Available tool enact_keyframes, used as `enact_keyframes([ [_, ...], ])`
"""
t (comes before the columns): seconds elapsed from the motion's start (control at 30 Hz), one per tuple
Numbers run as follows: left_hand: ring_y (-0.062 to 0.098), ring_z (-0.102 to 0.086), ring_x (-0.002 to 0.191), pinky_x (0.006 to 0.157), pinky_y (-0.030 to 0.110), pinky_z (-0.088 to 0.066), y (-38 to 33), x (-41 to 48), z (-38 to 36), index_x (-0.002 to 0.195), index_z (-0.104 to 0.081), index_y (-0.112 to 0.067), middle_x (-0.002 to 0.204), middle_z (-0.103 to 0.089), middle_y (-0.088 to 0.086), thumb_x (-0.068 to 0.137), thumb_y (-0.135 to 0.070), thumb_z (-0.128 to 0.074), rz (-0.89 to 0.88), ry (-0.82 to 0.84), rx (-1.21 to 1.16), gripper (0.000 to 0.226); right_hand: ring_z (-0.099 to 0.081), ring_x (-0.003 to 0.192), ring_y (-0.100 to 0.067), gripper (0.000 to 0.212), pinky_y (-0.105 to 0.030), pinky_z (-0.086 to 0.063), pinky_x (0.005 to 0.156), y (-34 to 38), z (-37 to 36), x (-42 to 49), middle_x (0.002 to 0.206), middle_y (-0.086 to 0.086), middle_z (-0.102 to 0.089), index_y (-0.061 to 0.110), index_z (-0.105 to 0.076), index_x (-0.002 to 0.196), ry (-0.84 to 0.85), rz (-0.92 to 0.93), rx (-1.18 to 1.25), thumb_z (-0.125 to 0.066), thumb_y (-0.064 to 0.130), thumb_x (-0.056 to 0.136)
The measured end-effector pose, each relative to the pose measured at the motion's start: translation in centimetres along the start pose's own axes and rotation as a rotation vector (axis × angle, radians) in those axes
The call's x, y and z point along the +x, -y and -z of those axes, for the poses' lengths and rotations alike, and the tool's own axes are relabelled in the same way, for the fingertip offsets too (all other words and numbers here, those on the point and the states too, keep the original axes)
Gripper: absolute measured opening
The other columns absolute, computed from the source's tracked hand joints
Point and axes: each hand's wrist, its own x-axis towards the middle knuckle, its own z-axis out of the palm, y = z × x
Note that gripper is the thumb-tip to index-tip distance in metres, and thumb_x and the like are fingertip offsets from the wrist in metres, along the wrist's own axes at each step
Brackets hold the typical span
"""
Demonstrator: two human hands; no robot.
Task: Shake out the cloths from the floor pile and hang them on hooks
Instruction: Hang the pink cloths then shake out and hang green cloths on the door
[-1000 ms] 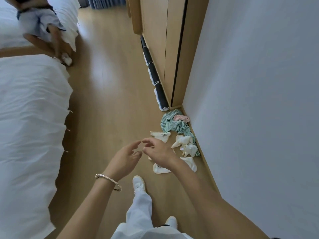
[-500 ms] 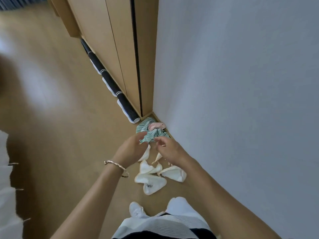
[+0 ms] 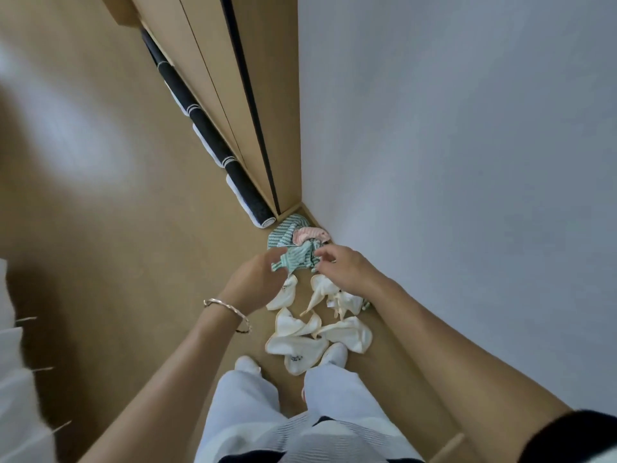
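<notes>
A soft, crumpled green striped cloth (image 3: 298, 259) stretches between both hands, low over the pile in the corner where the wall (image 3: 467, 162) meets the wardrobe (image 3: 207, 78). The left hand (image 3: 257, 279) pinches one bunched end with curled fingers, and the right hand (image 3: 345, 266) pinches the other. A pink cloth (image 3: 310, 234) lies behind it. Limp white cloths (image 3: 297, 349) with yellow edging are scattered on the smooth wooden floor (image 3: 133, 262).

Twisted bracelet (image 3: 228, 309) on left wrist; pale trousers (image 3: 243, 412); white shoes (image 3: 247, 364); striped top (image 3: 300, 439); dark right sleeve (image 3: 574, 436).
</notes>
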Motion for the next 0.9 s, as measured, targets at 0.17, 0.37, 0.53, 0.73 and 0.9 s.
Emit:
enact_keyframes([
  [0.17,0.021,-0.05,0.123,0.1,0.031,-0.041,2.4,8.3,-0.9,0.139,-0.041,-0.025,0.139,-0.049,-0.001,0.095,-0.018,-0.043,0.015,0.042,0.028,0.045,-0.052,0.118,-0.016,0.041,-0.029,-0.042,0.093,-1.6,0.0,6.8,0.136,0.0,-0.052,0.025,-0.05,0.135,0.001,-0.081,0.004,-0.045,0.028,0.095],
  [0.37,0.023,-0.046,0.126,0.101,0.031,-0.038,8.3,17.6,-5.7,0.143,-0.033,-0.024,0.142,-0.044,0.002,0.092,-0.015,-0.046,-0.017,0.265,0.081,0.054,-0.054,0.115,-0.015,0.041,-0.023,-0.04,0.084,-5.0,-4.4,15.9,0.137,0.002,-0.052,0.025,-0.048,0.137,0.005,-0.223,0.114,-0.041,0.026,0.097],
  [0.53,0.018,-0.045,0.128,0.101,0.027,-0.037,15.1,26.3,-7.9,0.145,-0.028,-0.028,0.142,-0.044,-0.002,0.093,-0.016,-0.044,-0.048,0.298,0.193,0.055,-0.053,0.117,-0.014,0.04,-0.027,-0.043,0.088,-9.4,-10.0,26.2,0.135,0.005,-0.053,0.028,-0.048,0.136,0.015,-0.309,0.14,-0.039,0.027,0.097],
  [0.73,0.022,-0.044,0.128,0.1,0.03,-0.037,21.9,35.9,-13.3,0.147,-0.024,-0.026,0.141,-0.044,0.004,0.095,-0.017,-0.041,-0.04,0.277,0.242,0.056,-0.053,0.117,-0.019,0.035,-0.031,-0.044,0.097,-14.2,-15.1,37.6,0.135,0.0,-0.053,0.02,-0.053,0.13,0.076,-0.326,0.049,-0.04,0.026,0.097],
  [0.9,0.025,-0.044,0.126,0.098,0.037,-0.041,26.7,42.1,-20.6,0.148,-0.019,-0.028,0.144,-0.039,0.002,0.096,-0.023,-0.039,-0.109,0.307,0.349,0.056,-0.049,0.123,-0.021,0.039,-0.032,-0.042,0.099,-19.2,-17.4,44.8,0.14,0.0,-0.048,0.023,-0.048,0.136,0.071,-0.309,-0.057,-0.041,0.026,0.097],
])
